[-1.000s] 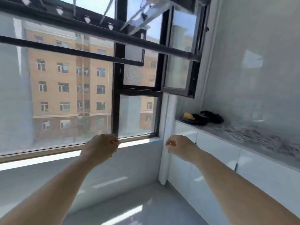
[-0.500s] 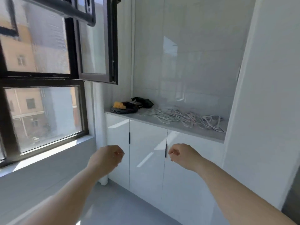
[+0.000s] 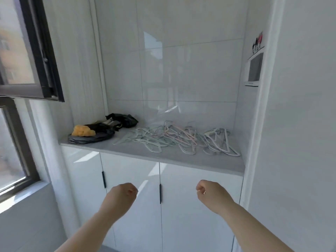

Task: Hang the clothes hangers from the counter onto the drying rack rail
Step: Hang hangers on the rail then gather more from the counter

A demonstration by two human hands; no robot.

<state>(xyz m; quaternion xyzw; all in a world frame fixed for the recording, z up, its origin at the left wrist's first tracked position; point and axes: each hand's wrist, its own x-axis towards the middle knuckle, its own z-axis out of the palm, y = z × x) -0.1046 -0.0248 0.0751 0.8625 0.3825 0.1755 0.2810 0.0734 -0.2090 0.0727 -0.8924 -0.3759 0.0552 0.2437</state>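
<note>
Left hand (image 3: 121,195), right hand (image 3: 211,194): apparently empty fists.

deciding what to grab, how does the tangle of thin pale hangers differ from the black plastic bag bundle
The tangle of thin pale hangers is whitish with some pink; the black plastic bag bundle is dark, topped by a yellow lump. The hangers sprawl flat, middle to right; the bundle sits heaped at the left. Both lie on the grey counter.
</note>
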